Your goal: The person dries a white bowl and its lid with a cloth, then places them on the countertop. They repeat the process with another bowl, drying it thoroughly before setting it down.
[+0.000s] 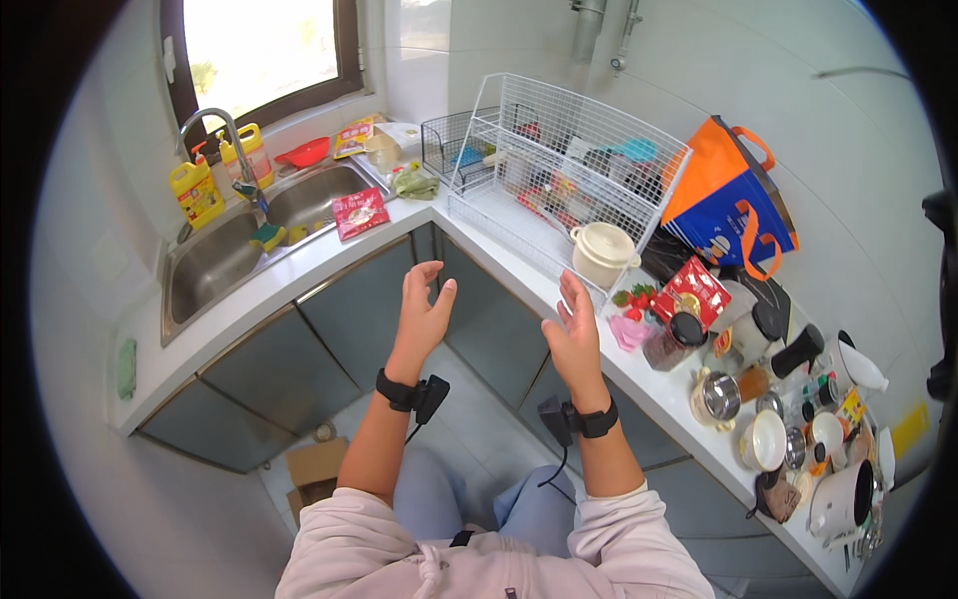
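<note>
My left hand (426,318) is raised in front of the corner cabinets, thumb apart from the fingers, holding nothing. Across from it, my right hand (575,327) is also empty, its palm turned inward near the counter edge. Each wrist wears a black strap with a small device and a cable. Nearest my right hand on the counter are a cream lidded pot (603,253) inside the front of a white wire rack (516,202), and a pink cloth (630,332). Beyond my left hand, a red packet (361,213) lies at the sink's rim.
A double steel sink (213,262) with a faucet (238,142) is at left, with yellow jugs (196,195) behind it. Jars, bowls (763,440) and a white cooker (842,500) crowd the right counter. A blue-orange bag (730,202) leans on the wall. A cardboard box (317,463) sits on the floor.
</note>
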Demonstrator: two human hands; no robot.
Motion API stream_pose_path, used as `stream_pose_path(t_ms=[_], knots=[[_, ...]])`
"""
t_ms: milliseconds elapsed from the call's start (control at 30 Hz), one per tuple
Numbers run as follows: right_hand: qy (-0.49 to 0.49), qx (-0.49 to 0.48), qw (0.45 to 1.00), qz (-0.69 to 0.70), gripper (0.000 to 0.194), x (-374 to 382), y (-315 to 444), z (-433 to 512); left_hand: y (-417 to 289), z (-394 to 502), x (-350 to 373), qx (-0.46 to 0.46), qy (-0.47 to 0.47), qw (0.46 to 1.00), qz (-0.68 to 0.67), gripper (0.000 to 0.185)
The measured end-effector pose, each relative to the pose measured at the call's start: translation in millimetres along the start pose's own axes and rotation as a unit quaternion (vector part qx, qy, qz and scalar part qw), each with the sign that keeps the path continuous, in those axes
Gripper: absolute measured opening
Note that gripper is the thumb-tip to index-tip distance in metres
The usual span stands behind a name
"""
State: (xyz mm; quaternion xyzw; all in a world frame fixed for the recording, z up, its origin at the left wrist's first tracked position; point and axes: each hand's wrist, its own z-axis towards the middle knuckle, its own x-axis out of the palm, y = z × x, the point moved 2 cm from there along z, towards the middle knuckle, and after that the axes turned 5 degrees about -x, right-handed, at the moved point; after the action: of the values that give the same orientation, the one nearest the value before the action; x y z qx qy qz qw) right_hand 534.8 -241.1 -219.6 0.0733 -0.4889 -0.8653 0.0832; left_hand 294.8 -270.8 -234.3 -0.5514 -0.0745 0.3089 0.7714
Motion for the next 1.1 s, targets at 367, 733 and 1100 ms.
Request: stream_pose_path(t_ms=[367,733,1100], knots=[[0.041,0.070,0.995,0.059,0.070,32,27,78,-16,72,-22,-0.061,-0.017,0.997,0.035,0.034],[0.069,0.104,0.989,0.079,0.068,76,115,155,-107,129,-85,-0.109,0.011,0.994,0.008,0.034],[0.051,0.150,0.983,0.093,0.060,140,178,175,-148,138,-169,-0.143,-0.010,0.988,-0.054,0.031]])
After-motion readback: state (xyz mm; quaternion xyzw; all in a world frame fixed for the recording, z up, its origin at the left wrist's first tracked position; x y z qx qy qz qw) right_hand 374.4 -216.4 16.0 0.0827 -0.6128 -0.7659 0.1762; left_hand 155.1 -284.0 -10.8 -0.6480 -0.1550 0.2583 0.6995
